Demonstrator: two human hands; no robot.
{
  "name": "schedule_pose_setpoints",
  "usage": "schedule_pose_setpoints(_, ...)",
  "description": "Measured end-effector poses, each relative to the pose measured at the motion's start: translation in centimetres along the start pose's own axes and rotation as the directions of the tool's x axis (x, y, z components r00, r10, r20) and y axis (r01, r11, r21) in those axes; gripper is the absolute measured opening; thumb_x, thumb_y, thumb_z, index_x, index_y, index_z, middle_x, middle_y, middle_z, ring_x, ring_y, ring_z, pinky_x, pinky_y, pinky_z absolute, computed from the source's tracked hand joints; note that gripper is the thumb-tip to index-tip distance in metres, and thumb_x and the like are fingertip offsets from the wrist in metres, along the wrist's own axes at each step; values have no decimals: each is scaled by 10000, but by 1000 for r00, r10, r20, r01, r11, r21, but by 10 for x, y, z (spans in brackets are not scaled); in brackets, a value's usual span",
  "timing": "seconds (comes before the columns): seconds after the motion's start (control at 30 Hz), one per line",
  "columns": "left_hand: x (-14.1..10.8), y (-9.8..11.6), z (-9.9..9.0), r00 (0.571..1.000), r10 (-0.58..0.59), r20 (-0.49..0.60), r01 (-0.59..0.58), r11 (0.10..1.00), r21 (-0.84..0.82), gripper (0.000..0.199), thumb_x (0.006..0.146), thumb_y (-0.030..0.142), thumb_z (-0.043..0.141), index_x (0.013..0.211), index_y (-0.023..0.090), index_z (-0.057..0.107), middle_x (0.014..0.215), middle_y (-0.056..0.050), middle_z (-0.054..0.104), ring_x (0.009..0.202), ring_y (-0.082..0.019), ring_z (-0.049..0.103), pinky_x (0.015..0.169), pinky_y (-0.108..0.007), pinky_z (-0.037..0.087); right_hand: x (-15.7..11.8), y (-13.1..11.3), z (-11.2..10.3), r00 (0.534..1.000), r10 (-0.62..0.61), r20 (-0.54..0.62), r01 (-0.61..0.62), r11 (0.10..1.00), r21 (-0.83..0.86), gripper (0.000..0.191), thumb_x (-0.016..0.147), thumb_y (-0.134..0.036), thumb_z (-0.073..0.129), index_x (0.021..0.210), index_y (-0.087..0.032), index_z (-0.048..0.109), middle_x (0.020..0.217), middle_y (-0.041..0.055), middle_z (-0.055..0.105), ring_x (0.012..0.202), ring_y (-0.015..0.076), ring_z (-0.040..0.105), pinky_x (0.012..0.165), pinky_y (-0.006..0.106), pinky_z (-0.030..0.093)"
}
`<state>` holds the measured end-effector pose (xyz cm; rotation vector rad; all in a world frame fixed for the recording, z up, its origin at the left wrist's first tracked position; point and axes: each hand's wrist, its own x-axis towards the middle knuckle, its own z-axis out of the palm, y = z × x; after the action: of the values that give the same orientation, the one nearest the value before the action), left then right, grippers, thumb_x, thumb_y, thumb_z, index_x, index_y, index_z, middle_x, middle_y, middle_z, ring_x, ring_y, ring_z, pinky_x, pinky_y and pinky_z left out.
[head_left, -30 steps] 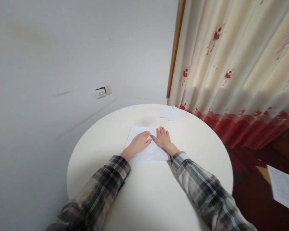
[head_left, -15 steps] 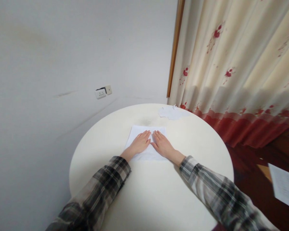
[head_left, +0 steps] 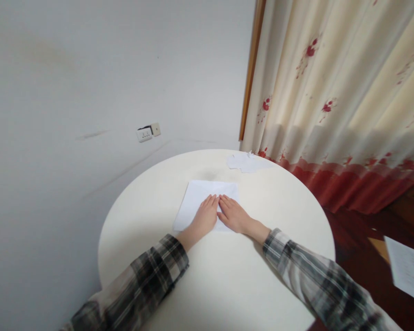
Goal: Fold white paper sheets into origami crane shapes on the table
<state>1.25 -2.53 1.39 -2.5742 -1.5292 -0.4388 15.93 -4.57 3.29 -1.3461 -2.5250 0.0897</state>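
A white sheet of paper lies flat on the round white table. My left hand rests on the paper's near middle, fingers stretched out and pointing away from me. Beside it, my right hand presses flat on the right half of the sheet. The fingertips of both hands almost meet near the middle of the paper. Neither hand grips anything that shows, and whatever is under the palms is hidden.
Torn white paper pieces lie at the table's far edge. Behind the table is a wall with a power socket. A flowered curtain hangs at the right. Lower right, a written sheet is seen beyond the table.
Both hands have slid a little nearer to me over the paper. The left hand has also shifted right, closer to the right hand, uncovering more of the sheet's left side.
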Motion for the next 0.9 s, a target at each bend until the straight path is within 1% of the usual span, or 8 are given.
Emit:
schedule_pose_setpoints(0.1,-4,-4,4,999,38,6,-38,999,-22,460,844,125,273,1284,55,388,1369,-142,382,1295,-202,293,1058,-348,255,-1,2,2,1000,0,-1,0,1000,-1,564,902,-375,266,1333,-14,316,1419,168,269,1333,230,193,1080,378,197)
schedule_pose_setpoints(0.2,-7,-13,1,1000,15,16,-15,1000,12,479,895,291,262,1299,59,373,1389,-136,349,1301,-219,278,1060,-353,246,-2,3,3,1000,8,-5,-7,1000,4,559,902,-385,268,1327,-27,332,1421,162,266,1333,229,194,1078,381,200)
schedule_pose_setpoints(0.3,-8,-26,-5,997,-56,49,53,997,57,548,891,410,264,1317,76,351,1407,-124,317,1309,-228,259,1062,-361,234,-3,4,3,1000,13,0,-13,1000,4,559,903,-398,262,1328,-43,334,1425,155,261,1334,226,192,1076,383,204)
schedule_pose_setpoints(0.4,-7,-45,-8,984,-164,73,155,982,110,567,890,440,247,1327,90,335,1418,-116,297,1316,-221,245,1063,-359,225,-3,5,2,1000,14,15,-14,1000,0,571,904,-408,258,1333,-37,322,1427,161,255,1332,236,195,1077,379,197)
schedule_pose_setpoints(0.5,-6,-64,-8,950,-301,80,288,948,135,601,883,463,245,1326,64,329,1411,-145,301,1313,-229,249,1062,-352,223,-4,6,2,1000,13,22,-13,1000,0,570,905,-404,259,1333,-33,321,1427,165,252,1331,242,196,1076,378,198)
schedule_pose_setpoints(0.6,-4,-76,-6,936,-347,56,340,934,111,610,876,461,269,1322,49,322,1404,-164,308,1309,-240,258,1059,-364,228,-4,6,2,1000,7,10,-7,1000,0,563,905,-397,270,1328,-30,328,1423,170,257,1330,244,201,1074,382,205)
schedule_pose_setpoints(0.77,0,-85,-5,954,-301,-4,298,946,-124,613,843,414,374,1319,33,299,1350,-184,392,1267,-261,337,1047,-385,257,-4,7,5,1000,11,3,-11,1000,-8,565,902,-402,288,1323,-29,334,1415,180,271,1322,255,222,1068,395,218)
schedule_pose_setpoints(0.9,4,-86,-12,939,-342,-28,299,854,-425,617,798,342,474,1315,57,293,1348,-180,396,1243,-252,377,1049,-386,267,-3,8,5,1000,-2,-7,2,1000,-14,559,902,-402,290,1323,-37,338,1413,180,279,1318,260,230,1064,399,228)
